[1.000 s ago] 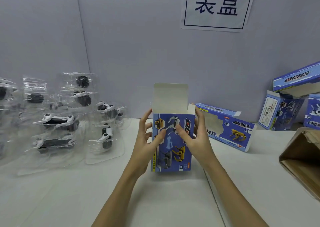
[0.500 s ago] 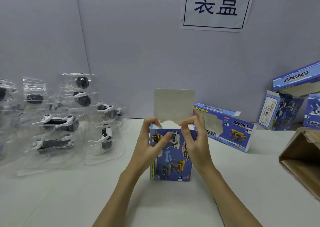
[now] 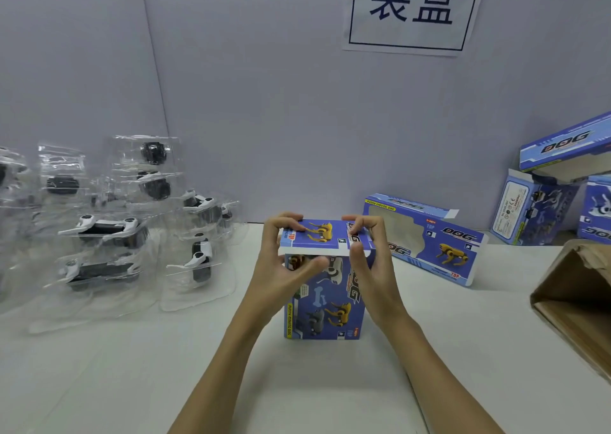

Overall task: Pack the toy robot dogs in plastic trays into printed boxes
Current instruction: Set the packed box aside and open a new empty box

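A blue printed box [image 3: 325,304] stands upright on the white table in front of me. Its top lid [image 3: 317,237] is folded down almost flat over the opening. My left hand [image 3: 281,268] grips the box's upper left corner, fingers curled over the lid's far edge and thumb on the front. My right hand [image 3: 370,261] grips the upper right corner the same way. Several clear plastic trays [image 3: 109,232] holding black-and-white toy robot dogs lie piled at the left. What is inside the box is hidden.
Another blue printed box [image 3: 426,238] with a window lies on its side behind, to the right. More printed boxes [image 3: 542,202] are stacked at the far right by the wall. A brown cardboard carton [image 3: 575,304] lies open at the right edge.
The box's top flap stood upright a second ago. Both hands tucked the side flaps, then folded the lid forward and down over the opening.
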